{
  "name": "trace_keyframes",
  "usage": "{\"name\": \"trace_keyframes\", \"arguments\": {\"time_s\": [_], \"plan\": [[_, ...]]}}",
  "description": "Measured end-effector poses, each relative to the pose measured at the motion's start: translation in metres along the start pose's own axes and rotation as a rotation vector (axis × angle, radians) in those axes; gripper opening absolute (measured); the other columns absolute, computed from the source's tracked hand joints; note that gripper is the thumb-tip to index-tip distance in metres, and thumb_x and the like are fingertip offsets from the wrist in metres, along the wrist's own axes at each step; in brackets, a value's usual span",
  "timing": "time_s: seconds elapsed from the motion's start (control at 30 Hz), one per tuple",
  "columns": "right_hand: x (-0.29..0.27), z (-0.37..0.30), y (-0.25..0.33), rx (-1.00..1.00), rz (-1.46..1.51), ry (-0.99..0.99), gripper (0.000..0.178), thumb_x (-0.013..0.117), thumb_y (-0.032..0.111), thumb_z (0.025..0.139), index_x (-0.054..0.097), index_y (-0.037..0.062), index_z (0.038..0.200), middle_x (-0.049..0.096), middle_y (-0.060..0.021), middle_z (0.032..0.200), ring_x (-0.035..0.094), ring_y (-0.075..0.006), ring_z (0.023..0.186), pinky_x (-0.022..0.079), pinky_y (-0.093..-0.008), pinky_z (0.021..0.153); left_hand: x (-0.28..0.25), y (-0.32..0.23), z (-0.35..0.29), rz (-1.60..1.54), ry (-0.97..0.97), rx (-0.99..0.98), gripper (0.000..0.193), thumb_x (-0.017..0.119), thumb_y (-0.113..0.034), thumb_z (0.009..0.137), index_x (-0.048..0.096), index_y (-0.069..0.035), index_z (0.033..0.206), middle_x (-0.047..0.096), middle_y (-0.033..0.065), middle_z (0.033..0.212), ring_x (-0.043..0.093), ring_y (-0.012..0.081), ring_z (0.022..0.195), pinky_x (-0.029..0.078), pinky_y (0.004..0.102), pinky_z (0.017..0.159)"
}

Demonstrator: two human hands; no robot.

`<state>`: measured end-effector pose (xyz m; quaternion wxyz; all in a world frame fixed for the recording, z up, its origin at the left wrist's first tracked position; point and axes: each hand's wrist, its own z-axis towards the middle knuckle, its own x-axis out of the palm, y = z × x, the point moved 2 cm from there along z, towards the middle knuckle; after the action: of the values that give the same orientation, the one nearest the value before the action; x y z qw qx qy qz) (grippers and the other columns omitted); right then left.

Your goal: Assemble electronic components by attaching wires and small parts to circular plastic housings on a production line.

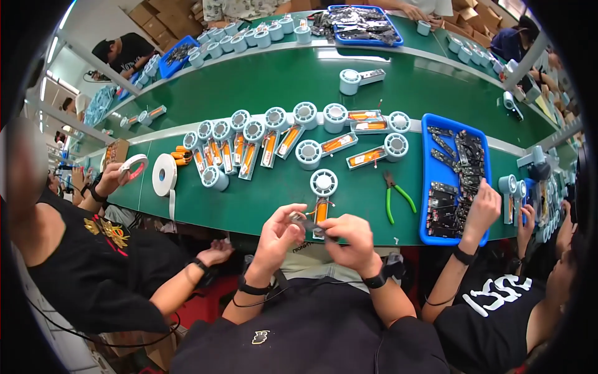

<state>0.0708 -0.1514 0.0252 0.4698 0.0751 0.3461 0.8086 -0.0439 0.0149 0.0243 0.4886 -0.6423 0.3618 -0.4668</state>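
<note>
My left hand (279, 235) and my right hand (350, 242) are close together at the table's near edge, fingers closed. Between them they pinch a small dark strip (310, 224); it is partly covered by the fingers, and its exact kind is hard to make out. Just beyond lies a light-blue handheld fan (324, 183), its round head away from me. The fan's open handle shows an orange battery (321, 209) and thin wires, and my fingers hide part of its lower end. Green-handled cutters (398, 198) lie to the right of the fan.
Several more open fans (274, 118) line the table ahead. At right, a co-worker's hand (483, 209) reaches over a blue tray (425, 181) of dark circuit boards (442, 209). At left, another person holds a tape roll (142, 163) near a larger white roll (156, 177) and orange-handled scissors (182, 156).
</note>
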Motion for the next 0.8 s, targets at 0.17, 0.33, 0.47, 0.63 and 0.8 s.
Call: {"name": "trace_keyframes", "arguments": {"time_s": [0.17, 0.33, 0.47, 0.63, 0.8], "plan": [[0.022, 0.011, -0.001, 0.092, -0.141, 0.169, 0.037, 0.074, -0.004, 0.077, 0.065, 0.0051, 0.111, 0.073, -0.0164, 0.099, 0.069, -0.0312, 0.073, 0.056, -0.0367, 0.064, -0.022, 0.021, -0.002, -0.150, -0.217, 0.074, 0.038, 0.061, -0.010, 0.101, 0.054, -0.001, 0.137, 0.063, 0.0068, 0.101, 0.062, 0.0124, 0.082, 0.052, 0.0263, 0.079], [0.027, 0.013, -0.013, 0.272, -0.318, 0.212, 0.041, 0.078, 0.001, 0.079, 0.067, 0.0066, 0.118, 0.074, -0.0123, 0.098, 0.072, -0.0294, 0.075, 0.057, -0.0359, 0.063, -0.031, 0.020, 0.006, 0.076, -0.284, 0.147, 0.043, 0.062, -0.001, 0.098, 0.052, -0.001, 0.140, 0.062, 0.0043, 0.096, 0.065, 0.0136, 0.091, 0.053, 0.0269, 0.082], [0.027, 0.005, -0.027, 0.271, -0.378, 0.305, 0.040, 0.080, 0.003, 0.080, 0.066, 0.0052, 0.118, 0.075, -0.0105, 0.092, 0.073, -0.0268, 0.073, 0.058, -0.0342, 0.062, -0.032, 0.023, 0.010, 0.161, -0.238, 0.161, 0.048, 0.060, 0.007, 0.094, 0.051, -0.001, 0.141, 0.060, 0.0038, 0.096, 0.068, 0.0162, 0.095, 0.054, 0.0331, 0.089], [0.028, 0.002, -0.032, 0.537, -0.172, 0.106, 0.027, 0.078, 0.002, 0.085, 0.068, 0.0024, 0.110, 0.076, -0.0083, 0.083, 0.072, -0.0167, 0.066, 0.055, -0.0275, 0.059, -0.030, 0.023, 0.019, 0.119, -0.215, 0.297, 0.045, 0.060, 0.012, 0.093, 0.054, 0.000, 0.136, 0.059, 0.0051, 0.099, 0.069, 0.0181, 0.096, 0.057, 0.0378, 0.091], [0.020, -0.001, -0.035, 0.616, -0.095, 0.067, 0.009, 0.076, 0.002, 0.088, 0.070, 0.0000, 0.094, 0.075, -0.0087, 0.082, 0.069, -0.0117, 0.061, 0.053, -0.0243, 0.056, -0.043, 0.025, 0.016, -0.030, -0.105, 0.261, 0.037, 0.059, 0.010, 0.095, 0.057, 0.002, 0.131, 0.056, 0.0068, 0.105, 0.067, 0.0169, 0.090, 0.059, 0.0355, 0.087]]}}
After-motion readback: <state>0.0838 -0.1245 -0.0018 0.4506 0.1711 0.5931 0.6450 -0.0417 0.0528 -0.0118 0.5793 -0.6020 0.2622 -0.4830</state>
